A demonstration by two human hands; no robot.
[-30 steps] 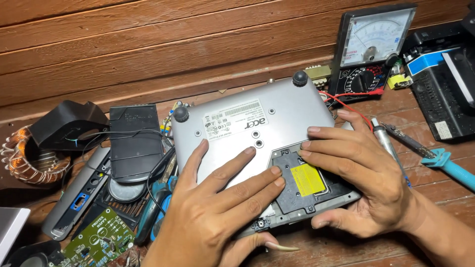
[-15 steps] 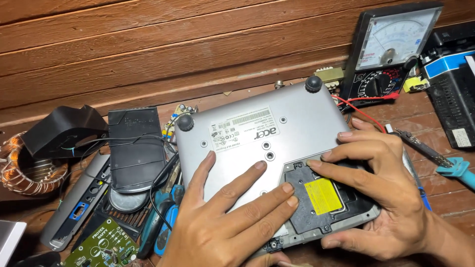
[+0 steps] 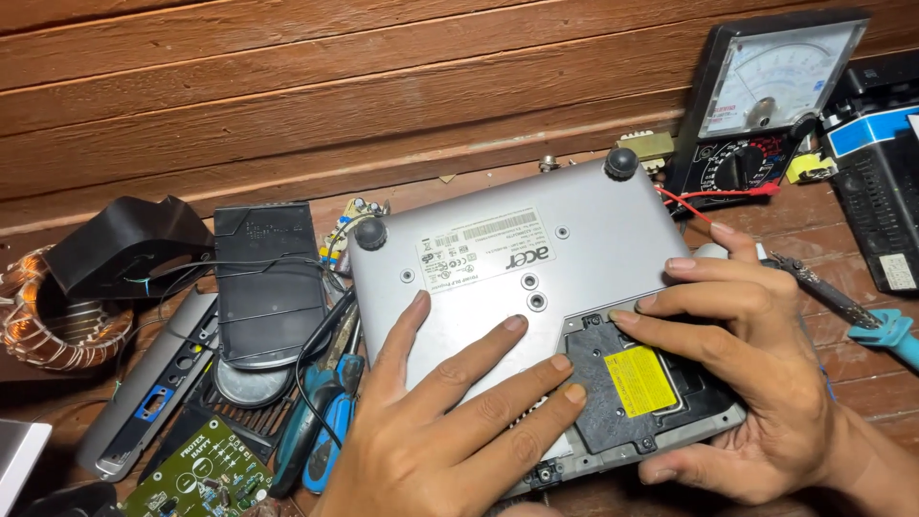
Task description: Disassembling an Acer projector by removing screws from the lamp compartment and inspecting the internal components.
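A silver-grey device (image 3: 498,258) lies upside down on the wooden bench, with black rubber feet and a white label. Near its front right corner is a black compartment cover (image 3: 627,393) with a yellow sticker. My left hand (image 3: 450,431) lies flat on the underside, fingers spread toward the cover. My right hand (image 3: 756,373) grips the device's right front corner, fingertips on the cover's upper edge and thumb under the front edge.
An analog multimeter (image 3: 766,96) with red leads stands at the back right. A soldering iron (image 3: 862,316) lies to the right. At the left are blue-handled pliers (image 3: 321,431), a green circuit board (image 3: 206,479), a black panel (image 3: 263,282) and a copper coil (image 3: 48,316).
The view has shifted, so the device sits a little higher and to the right. Both hands stay on the device; the right fingers have slid along the cover's edge.
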